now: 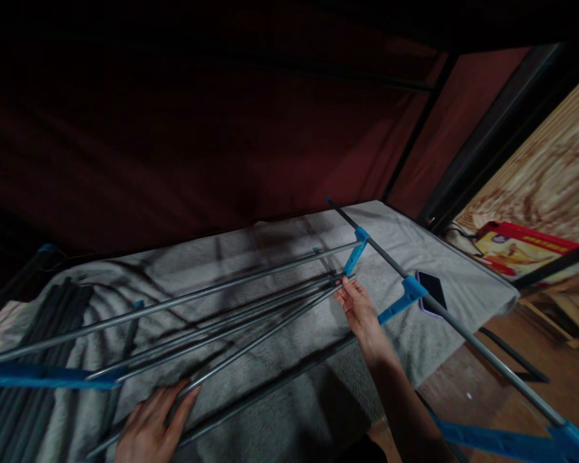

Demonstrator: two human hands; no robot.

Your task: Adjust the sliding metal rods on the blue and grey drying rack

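Note:
A thin grey metal tube (258,341) slants across the frame between my two hands. My left hand (154,421) is closed round its lower left part, with the tube between thumb and fingers. At the far end, my right hand (357,305) pinches the tube beside a blue plastic bracket (354,254); the fingers partly hide the contact there. Other thin tubes (231,326) run alongside towards a long blue plastic piece (53,375) at the left. A thicker grey pole (390,258) carries the bracket and a second blue bracket (410,297).
Several dark tubes (43,341) lie side by side at the left on a grey blanket (468,276). A phone (431,289) rests beyond the pole. Dark red fabric (251,148) hangs behind. A red and yellow box (525,247) is at the right.

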